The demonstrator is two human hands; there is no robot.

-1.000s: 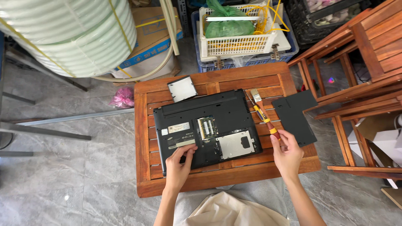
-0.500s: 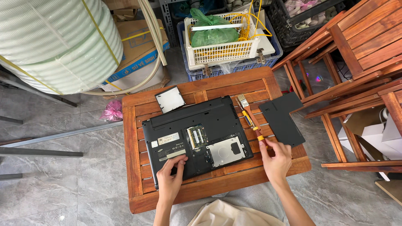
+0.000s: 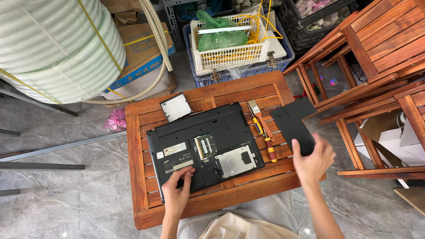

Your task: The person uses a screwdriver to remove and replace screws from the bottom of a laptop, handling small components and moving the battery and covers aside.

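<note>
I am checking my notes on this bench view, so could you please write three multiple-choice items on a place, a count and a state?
1. Where does the small square cover lie?
A. On the table beyond the laptop's far left corner
B. In the white basket
C. On the floor

2. How many hands touch the laptop?
A. None
B. One
C. Two

3. How does the laptop lie?
A. Screen open
B. On its edge
C. Underside up, bays uncovered

Answers:
1 A, it rests on the slats of the wooden table.
2 B, only the left hand rests on it; the right hand is over the black panel.
3 C, the memory and drive bays show.
</note>
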